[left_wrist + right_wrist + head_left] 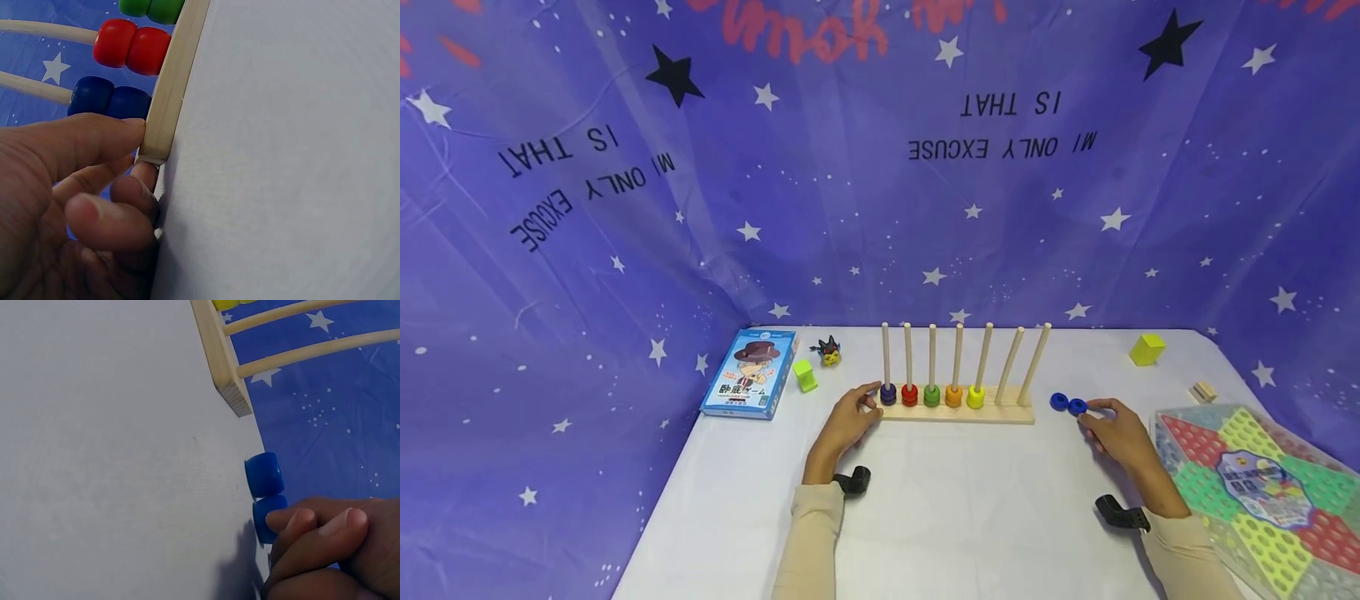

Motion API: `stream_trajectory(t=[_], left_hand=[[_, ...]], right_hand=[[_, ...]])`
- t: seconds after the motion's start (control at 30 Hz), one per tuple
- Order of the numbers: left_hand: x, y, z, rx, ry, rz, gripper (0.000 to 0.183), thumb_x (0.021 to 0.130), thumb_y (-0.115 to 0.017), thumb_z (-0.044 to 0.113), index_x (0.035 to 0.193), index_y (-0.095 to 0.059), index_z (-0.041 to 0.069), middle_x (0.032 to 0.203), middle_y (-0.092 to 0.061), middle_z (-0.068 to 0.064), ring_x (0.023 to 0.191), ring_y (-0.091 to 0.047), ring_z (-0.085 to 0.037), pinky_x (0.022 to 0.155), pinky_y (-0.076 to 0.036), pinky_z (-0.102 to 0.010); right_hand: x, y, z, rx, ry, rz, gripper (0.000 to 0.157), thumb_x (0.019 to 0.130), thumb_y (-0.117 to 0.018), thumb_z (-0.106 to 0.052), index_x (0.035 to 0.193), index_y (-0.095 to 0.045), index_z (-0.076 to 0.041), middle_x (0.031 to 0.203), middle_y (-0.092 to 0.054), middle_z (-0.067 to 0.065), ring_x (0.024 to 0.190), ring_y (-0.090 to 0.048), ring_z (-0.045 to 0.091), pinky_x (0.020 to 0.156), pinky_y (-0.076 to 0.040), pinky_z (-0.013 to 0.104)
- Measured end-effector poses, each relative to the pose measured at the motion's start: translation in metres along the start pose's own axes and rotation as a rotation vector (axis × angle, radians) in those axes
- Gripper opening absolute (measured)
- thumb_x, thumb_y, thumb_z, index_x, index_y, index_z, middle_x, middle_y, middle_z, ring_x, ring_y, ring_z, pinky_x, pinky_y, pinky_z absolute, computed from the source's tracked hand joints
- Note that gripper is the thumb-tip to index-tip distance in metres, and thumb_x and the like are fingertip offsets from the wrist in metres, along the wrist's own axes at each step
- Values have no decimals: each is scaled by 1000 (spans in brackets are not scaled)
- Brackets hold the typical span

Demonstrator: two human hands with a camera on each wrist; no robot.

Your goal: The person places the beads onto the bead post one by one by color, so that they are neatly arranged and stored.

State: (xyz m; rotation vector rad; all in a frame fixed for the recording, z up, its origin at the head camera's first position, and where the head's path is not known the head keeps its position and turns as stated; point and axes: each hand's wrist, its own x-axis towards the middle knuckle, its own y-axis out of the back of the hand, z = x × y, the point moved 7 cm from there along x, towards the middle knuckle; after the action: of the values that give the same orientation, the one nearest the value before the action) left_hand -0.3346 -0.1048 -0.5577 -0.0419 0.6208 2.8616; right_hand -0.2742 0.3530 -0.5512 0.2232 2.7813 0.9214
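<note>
A wooden peg stand (955, 413) with a row of upright pegs sits on the table. Dark blue (888, 394), red (909, 395), green (932, 396), orange (953, 397) and yellow beads (975, 397) circle the bases of its pegs, while the two rightmost pegs are bare. At the stand's left end, my left hand (847, 419) pinches the base beside the dark blue beads. To the right of the stand, two blue beads (264, 475) stand side by side on the tabletop. My right hand (1120, 433) holds the nearer blue bead (1077, 407) between thumb and fingers.
A blue card-game box (748, 375), a green block (805, 376) and a small figure (829, 351) are at the left. Toward the right are a yellow block (1147, 350), wooden pieces (1203, 392) and a boxed coloured game board (1262, 492). A purple curtain (880, 208) hangs behind.
</note>
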Motion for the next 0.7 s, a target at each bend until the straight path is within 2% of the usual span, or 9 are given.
stream_trajectory(t=[0.13,0.27,0.43,0.53,0.7], left_hand=[[0,0,0,-15,-5,-1,51,88,-65,8,137,-53,16,100,-52,-8,40,-38,-9,33,-37,-23],[0,0,-3,-6,5,3,52,87,-65,9,137,-53,18,99,-53,-7,40,-38,-8,33,-37,-22],[1,-2,-4,-1,-7,4,53,87,-65,8,137,-53,16,98,-53,-8,41,-38,-8,33,-38,-23],[0,-1,-2,-2,-18,5,53,86,-66,7,137,-53,15,98,-53,-8,41,-38,-8,33,-38,-23],[0,0,-1,13,-33,10,52,86,-65,7,136,-53,15,98,-54,-7,40,-38,-8,32,-38,-23]], right_hand=[[1,-4,-2,-22,38,-24,56,94,-59,-29,140,-37,-3,68,-59,4,47,-48,11,42,-44,26],[3,-9,-3,-42,55,-33,53,94,-59,-29,136,-40,-3,67,-58,3,47,-49,12,42,-44,26],[1,-3,-7,-42,61,2,52,94,-59,-33,131,-43,0,69,-61,5,48,-51,12,42,-45,27],[-3,12,-28,-37,106,36,54,94,-58,-36,130,-43,1,70,-62,9,47,-50,12,41,-44,27],[-15,46,-99,-24,213,89,58,93,-58,-42,132,-44,-3,64,-59,5,42,-46,12,36,-39,28]])
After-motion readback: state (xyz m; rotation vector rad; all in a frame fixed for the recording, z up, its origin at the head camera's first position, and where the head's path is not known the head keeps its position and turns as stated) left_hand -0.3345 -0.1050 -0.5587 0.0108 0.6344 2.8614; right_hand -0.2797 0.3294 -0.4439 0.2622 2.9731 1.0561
